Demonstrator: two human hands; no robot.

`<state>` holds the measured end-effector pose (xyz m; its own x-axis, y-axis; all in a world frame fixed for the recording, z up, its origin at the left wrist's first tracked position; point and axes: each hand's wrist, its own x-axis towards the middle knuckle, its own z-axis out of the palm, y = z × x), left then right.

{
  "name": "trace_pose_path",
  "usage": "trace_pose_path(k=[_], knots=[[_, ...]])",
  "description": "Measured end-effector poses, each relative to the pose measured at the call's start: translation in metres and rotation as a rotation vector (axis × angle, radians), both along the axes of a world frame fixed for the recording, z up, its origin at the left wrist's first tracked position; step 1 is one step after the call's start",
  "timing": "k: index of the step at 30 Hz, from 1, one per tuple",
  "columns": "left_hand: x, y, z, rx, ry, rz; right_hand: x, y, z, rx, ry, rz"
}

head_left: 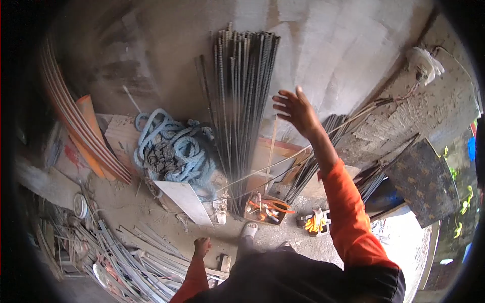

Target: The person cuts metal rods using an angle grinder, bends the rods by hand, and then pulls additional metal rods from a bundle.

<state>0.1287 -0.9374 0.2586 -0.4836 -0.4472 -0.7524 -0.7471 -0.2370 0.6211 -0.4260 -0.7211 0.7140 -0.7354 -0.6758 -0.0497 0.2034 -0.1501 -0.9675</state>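
Observation:
My right hand [298, 112] is raised with its fingers spread and nothing in it. It appears just right of a tall bundle of rebar [242, 101] leaning on the wall; I cannot tell how far apart they are. Low in the view, my left hand [202, 246] has its fingers curled in, and nothing shows in them. Below the rebar, a box [260, 214] on the floor holds orange-handled tools [279, 206]. Yellow-orange gloves [315, 222] lie on a block to the right of it.
Tangled blue rope [187, 151] is heaped left of the rebar, behind a white board [185, 202]. Metal strips [131, 262] litter the floor at lower left. Curved orange-brown strips [83, 126] lean at far left. A dark patterned panel [423, 182] stands at right, beside more rods [308, 177].

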Motion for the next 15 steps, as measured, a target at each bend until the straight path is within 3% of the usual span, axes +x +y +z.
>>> trace_pose_path(k=[4,6,8,9,10,11,12,13,14,15], knots=[[-0.067,-0.004,0.018,-0.014,-0.064,-0.038,0.075,0.087,-0.016,-0.295,-0.162,0.061],[-0.091,0.0,0.014,-0.055,-0.056,-0.135,0.111,0.138,-0.057,-0.197,-0.258,-0.076],[-0.112,0.005,0.016,-0.026,-0.032,-0.153,0.154,0.195,-0.138,-0.081,-0.361,-0.246],[-0.126,0.019,0.027,0.0,-0.019,-0.159,0.18,0.23,-0.195,0.114,-0.253,-0.33],[-0.137,0.032,0.041,0.029,-0.009,-0.167,0.221,0.26,-0.211,0.454,-0.235,-0.377],[-0.148,0.038,0.045,0.147,-0.05,-0.203,0.26,0.305,-0.294,0.923,0.166,-0.403],[-0.157,0.043,0.041,0.266,-0.098,-0.238,0.32,0.363,-0.381,1.054,0.345,-0.373],[-0.155,0.056,0.044,0.278,-0.12,-0.273,0.391,0.41,-0.415,1.321,0.118,-0.289],[-0.152,0.069,0.049,0.29,-0.141,-0.308,0.466,0.47,-0.48,1.489,0.028,-0.071],[-0.15,0.094,0.061,0.193,-0.132,-0.37,0.553,0.523,-0.53,1.543,0.039,-0.055]])
